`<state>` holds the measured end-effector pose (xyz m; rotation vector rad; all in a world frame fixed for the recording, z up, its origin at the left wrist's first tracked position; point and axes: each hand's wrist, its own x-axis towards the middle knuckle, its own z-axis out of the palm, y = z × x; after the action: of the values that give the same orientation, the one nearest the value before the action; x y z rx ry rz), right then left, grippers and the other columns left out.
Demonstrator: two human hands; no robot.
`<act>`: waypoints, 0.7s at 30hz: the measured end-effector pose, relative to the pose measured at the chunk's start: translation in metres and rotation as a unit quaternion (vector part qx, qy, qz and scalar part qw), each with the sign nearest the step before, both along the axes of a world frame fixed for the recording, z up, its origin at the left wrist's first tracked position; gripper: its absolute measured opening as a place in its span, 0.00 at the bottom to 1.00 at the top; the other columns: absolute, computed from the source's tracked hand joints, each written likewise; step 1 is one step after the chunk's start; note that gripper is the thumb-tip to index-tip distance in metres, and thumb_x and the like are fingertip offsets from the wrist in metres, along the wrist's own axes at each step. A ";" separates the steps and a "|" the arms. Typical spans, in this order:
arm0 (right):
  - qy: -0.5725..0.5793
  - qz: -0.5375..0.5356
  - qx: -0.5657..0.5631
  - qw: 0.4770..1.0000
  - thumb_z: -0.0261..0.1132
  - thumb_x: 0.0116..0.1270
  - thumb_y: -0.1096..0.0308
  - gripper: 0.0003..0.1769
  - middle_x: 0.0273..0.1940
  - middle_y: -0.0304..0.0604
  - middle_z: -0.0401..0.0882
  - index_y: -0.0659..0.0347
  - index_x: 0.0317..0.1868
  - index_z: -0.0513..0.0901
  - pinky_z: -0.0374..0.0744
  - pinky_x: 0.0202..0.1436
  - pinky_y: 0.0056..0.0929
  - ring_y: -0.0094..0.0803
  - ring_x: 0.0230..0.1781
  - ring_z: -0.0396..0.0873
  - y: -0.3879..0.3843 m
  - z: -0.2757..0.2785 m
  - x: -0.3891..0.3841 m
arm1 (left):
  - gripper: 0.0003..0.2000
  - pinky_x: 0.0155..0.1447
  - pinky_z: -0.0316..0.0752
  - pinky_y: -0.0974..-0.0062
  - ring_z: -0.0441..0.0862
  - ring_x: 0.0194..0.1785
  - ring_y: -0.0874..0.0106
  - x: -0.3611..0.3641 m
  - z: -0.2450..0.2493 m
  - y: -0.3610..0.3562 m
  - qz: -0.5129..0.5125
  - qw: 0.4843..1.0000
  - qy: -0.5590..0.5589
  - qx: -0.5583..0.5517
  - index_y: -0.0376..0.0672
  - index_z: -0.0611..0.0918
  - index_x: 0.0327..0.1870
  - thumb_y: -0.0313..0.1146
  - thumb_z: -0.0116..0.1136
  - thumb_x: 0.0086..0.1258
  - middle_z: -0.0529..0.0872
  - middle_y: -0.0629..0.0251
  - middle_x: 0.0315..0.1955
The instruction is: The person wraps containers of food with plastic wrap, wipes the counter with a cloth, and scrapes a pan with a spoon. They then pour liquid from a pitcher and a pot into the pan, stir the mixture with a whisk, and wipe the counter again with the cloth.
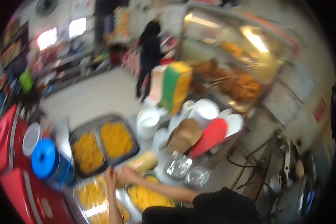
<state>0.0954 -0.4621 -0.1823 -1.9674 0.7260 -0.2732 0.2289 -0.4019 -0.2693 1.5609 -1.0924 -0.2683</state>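
Observation:
My left hand (111,177) and my right hand (127,176) are close together above the counter, fingers closed. They seem to pinch the near end of a long plastic bag (142,162) with pale yellow contents; blur hides the fingertips. Beyond the bag is a black two-compartment tray (106,164) heaped with orange-yellow food. Below my right forearm sits a container of yellow food (149,194). Beside my left forearm is a clear-covered tray of yellow food (89,194), its surface shiny with reflections.
A blue-lidded container (43,159) and red coolers (24,194) stand left. Clear plastic containers (178,165), a red paper item (210,137) and white tubs (148,122) are on the right. Behind them is a lit food display case (235,48). A person in dark clothes (150,48) stands farther back.

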 end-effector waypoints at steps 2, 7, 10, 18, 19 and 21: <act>0.058 -0.077 -0.178 0.979 0.58 0.51 0.62 0.15 0.33 0.59 0.74 0.67 0.32 0.75 0.73 0.36 0.41 0.49 0.36 0.75 0.018 -0.036 0.005 | 0.04 0.27 0.63 0.80 0.64 0.23 0.79 -0.011 0.004 0.009 0.020 1.000 0.002 -0.019 0.36 0.69 0.24 0.21 0.51 0.54 0.68 0.68 0.17; -0.023 -0.125 -0.162 0.979 0.56 0.53 0.68 0.09 0.23 0.52 0.77 0.66 0.21 0.76 0.74 0.29 0.36 0.44 0.25 0.76 0.014 -0.048 0.016 | 0.03 0.29 0.65 0.73 0.70 0.22 0.68 -0.032 0.020 -0.001 0.117 0.993 0.024 0.003 0.36 0.68 0.27 0.24 0.49 0.56 0.71 0.58 0.17; -0.164 -0.067 0.302 0.937 0.56 0.54 0.66 0.10 0.21 0.43 0.77 0.63 0.20 0.76 0.72 0.27 0.31 0.32 0.22 0.75 0.001 -0.042 0.009 | 0.04 0.30 0.66 0.71 0.72 0.23 0.66 -0.038 0.023 -0.009 0.212 0.976 0.035 0.018 0.36 0.68 0.28 0.25 0.49 0.56 0.73 0.58 0.18; 0.068 -0.155 -0.202 0.965 0.55 0.54 0.67 0.16 0.38 0.58 0.69 0.67 0.41 0.65 0.71 0.39 0.46 0.54 0.40 0.71 0.053 -0.043 0.012 | 0.03 0.28 0.68 0.76 0.72 0.21 0.72 -0.030 0.027 -0.003 0.153 0.983 0.096 -0.036 0.37 0.71 0.25 0.23 0.52 0.55 0.74 0.62 0.17; 0.064 -0.175 -0.226 0.956 0.55 0.54 0.68 0.14 0.37 0.56 0.69 0.66 0.39 0.67 0.71 0.39 0.46 0.53 0.40 0.71 0.055 -0.045 0.014 | 0.03 0.27 0.68 0.77 0.72 0.21 0.74 -0.030 0.029 -0.001 0.155 0.982 0.097 -0.038 0.37 0.71 0.25 0.23 0.52 0.55 0.74 0.62 0.17; 0.043 -0.186 -0.236 0.953 0.55 0.54 0.68 0.11 0.35 0.55 0.71 0.66 0.36 0.69 0.71 0.38 0.44 0.52 0.39 0.72 0.055 -0.045 0.014 | 0.03 0.27 0.68 0.76 0.73 0.20 0.73 -0.034 0.033 0.002 0.157 0.982 0.099 -0.041 0.36 0.72 0.24 0.24 0.52 0.55 0.75 0.61 0.17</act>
<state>0.1097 -0.4075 -0.2272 -2.2883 1.1755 -0.6421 0.1951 -0.4000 -0.2359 1.5703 -0.6830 -0.1570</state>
